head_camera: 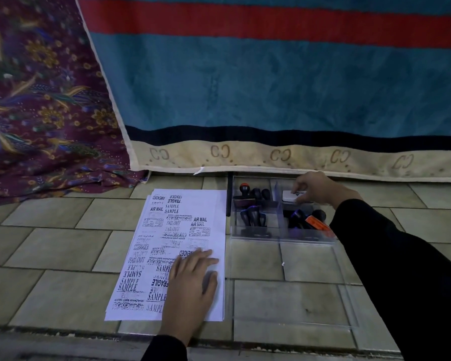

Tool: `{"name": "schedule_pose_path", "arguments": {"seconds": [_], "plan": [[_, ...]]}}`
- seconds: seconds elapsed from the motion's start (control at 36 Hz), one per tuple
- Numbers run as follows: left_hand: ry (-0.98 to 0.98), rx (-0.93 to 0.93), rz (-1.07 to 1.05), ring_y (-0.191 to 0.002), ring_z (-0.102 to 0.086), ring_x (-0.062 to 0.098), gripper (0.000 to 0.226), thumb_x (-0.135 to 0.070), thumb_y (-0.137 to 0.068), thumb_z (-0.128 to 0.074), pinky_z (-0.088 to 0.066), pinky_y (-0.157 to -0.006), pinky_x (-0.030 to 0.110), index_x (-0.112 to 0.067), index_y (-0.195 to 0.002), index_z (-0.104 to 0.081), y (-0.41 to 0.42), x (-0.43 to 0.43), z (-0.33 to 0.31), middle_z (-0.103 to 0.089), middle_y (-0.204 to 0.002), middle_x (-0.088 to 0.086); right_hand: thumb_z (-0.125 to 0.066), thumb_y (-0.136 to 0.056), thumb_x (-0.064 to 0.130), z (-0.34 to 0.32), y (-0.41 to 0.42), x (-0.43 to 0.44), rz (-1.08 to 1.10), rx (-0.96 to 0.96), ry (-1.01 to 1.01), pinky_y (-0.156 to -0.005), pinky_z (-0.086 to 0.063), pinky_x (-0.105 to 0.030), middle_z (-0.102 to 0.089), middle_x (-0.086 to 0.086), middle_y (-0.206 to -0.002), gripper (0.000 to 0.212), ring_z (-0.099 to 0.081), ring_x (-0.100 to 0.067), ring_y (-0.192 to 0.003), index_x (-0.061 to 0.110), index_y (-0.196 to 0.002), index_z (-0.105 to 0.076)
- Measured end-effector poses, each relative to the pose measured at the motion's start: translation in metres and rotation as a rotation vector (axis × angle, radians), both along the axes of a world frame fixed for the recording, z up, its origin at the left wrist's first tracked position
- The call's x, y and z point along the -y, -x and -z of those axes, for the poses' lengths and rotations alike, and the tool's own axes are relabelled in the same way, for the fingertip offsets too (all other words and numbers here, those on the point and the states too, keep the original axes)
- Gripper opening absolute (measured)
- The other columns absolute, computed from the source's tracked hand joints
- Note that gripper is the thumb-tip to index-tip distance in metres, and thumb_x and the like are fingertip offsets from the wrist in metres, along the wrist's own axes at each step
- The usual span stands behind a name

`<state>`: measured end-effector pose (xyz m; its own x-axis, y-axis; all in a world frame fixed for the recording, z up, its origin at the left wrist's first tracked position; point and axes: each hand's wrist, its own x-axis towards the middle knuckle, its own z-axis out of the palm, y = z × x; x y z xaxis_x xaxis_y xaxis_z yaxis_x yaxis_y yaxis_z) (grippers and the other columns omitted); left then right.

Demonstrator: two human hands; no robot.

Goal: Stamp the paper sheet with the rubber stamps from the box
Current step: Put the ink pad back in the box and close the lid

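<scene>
A white paper sheet (206,207), covered with many black stamp prints, lies on the tiled floor on top of other sheets. My left hand (190,285) presses flat on its lower right part, fingers straight. To the right stands a clear plastic box (276,234) with compartments that hold several dark rubber stamps (253,217) and an orange-topped one (315,221). My right hand (315,188) reaches into the far right compartment and pinches a small white ink pad or stamp case (290,196) there.
The box's clear lid (292,295) lies flat on the tiles in front of the box. A teal, red-striped towel (271,87) hangs behind, a purple patterned cloth (42,100) at the left. A floor ledge runs along the near edge.
</scene>
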<state>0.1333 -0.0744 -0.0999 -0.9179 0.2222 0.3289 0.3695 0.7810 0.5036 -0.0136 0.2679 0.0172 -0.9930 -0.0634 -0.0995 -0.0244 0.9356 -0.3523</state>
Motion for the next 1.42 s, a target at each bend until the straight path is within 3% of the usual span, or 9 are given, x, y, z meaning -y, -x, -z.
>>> {"name": "schedule_pose_path", "arguments": {"seconds": [0.25,0.5,0.67,0.83,0.92,1.0,1.14,1.25,1.42], "plan": [[0.054,0.015,0.009,-0.125,-0.040,0.000,0.026,-0.037,-0.092,-0.040,-0.021,-0.112,0.036,-0.036,-0.112,-0.057,0.001,0.000,-0.002,-0.054,-0.126,-0.019,-0.083,-0.063,0.006,0.010,0.005,0.002,0.038,0.040,0.052,-0.082,-0.046,-0.030,-0.066,-0.012,-0.102,0.034,-0.059,-0.024,-0.102,0.003,-0.093,-0.068],[0.049,0.108,0.030,-0.115,-0.028,-0.012,0.034,-0.047,-0.089,-0.033,-0.017,-0.111,0.029,-0.039,-0.115,-0.053,0.004,0.001,-0.014,-0.040,-0.123,-0.027,-0.080,-0.065,-0.003,0.014,0.004,-0.002,0.064,0.068,0.147,-0.081,-0.046,-0.028,-0.061,-0.004,-0.092,0.026,-0.059,-0.021,-0.097,0.005,-0.087,-0.068],[0.119,0.176,-0.001,-0.114,-0.049,0.014,0.031,-0.036,-0.084,-0.050,-0.031,-0.102,0.032,-0.032,-0.113,-0.060,0.012,-0.003,-0.026,-0.053,-0.124,-0.014,-0.079,-0.065,-0.005,0.014,0.005,-0.001,0.041,0.080,0.103,-0.080,-0.046,-0.026,-0.067,-0.011,-0.098,0.026,-0.058,-0.018,-0.091,0.003,-0.089,-0.070],[0.135,0.201,-0.050,-0.106,-0.057,0.015,0.033,-0.042,-0.083,-0.045,-0.031,-0.102,0.035,-0.033,-0.108,-0.065,0.018,-0.009,-0.045,-0.063,-0.111,-0.014,-0.067,-0.076,-0.002,0.000,-0.017,0.003,0.155,-0.255,0.166,-0.077,-0.045,-0.025,-0.069,-0.011,-0.092,0.015,-0.062,-0.026,-0.089,0.005,-0.089,-0.071],[0.105,0.106,-0.091,-0.093,-0.061,0.016,0.031,-0.042,-0.084,-0.043,-0.040,-0.082,0.034,-0.031,-0.101,-0.067,0.015,-0.013,-0.047,-0.065,-0.097,-0.013,-0.064,-0.080,0.002,-0.011,-0.055,0.010,0.287,-0.445,0.287,-0.065,-0.043,-0.015,-0.067,-0.004,-0.082,0.013,-0.060,-0.017,-0.075,0.012,-0.086,-0.068],[0.089,0.066,-0.077,-0.083,-0.060,0.016,0.020,-0.033,-0.090,-0.050,-0.038,-0.067,0.028,-0.025,-0.101,-0.065,0.007,-0.023,-0.053,-0.061,-0.085,-0.010,-0.063,-0.083,0.007,-0.011,-0.102,0.021,0.375,-0.505,0.325,-0.062,-0.047,-0.024,-0.065,-0.005,-0.078,0.007,-0.059,-0.021,-0.070,0.011,-0.087,-0.066],[0.160,0.301,-0.120,-0.096,-0.060,0.017,0.022,-0.035,-0.095,-0.051,-0.043,-0.068,0.029,-0.025,-0.113,-0.057,-0.005,-0.039,-0.059,-0.061,-0.104,-0.005,-0.069,-0.080,0.016,0.024,-0.161,0.022,0.560,-0.427,0.220,-0.063,-0.039,-0.028,-0.062,-0.011,-0.083,0.017,-0.056,-0.025,-0.073,0.007,-0.093,-0.062],[0.192,0.373,-0.152,-0.097,-0.061,0.022,0.023,-0.033,-0.094,-0.052,-0.048,-0.073,0.032,-0.019,-0.112,-0.057,-0.006,-0.045,-0.062,-0.063,-0.104,0.001,-0.068,-0.080,0.019,0.052,-0.191,0.017,0.675,-0.139,0.186,-0.073,-0.041,-0.033,-0.062,-0.021,-0.099,0.035,-0.057,-0.035,-0.090,0.001,-0.108,-0.059],[0.291,0.389,-0.181,-0.097,-0.062,0.023,0.020,-0.027,-0.095,-0.048,-0.048,-0.074,0.033,-0.015,-0.106,-0.060,-0.006,-0.053,-0.065,-0.065,-0.105,0.003,-0.065,-0.079,0.008,0.066,-0.211,0.026,0.679,-0.071,0.137,-0.066,-0.039,-0.032,-0.063,-0.024,-0.091,0.024,-0.059,-0.037,-0.084,-0.004,-0.099,-0.061]]}}
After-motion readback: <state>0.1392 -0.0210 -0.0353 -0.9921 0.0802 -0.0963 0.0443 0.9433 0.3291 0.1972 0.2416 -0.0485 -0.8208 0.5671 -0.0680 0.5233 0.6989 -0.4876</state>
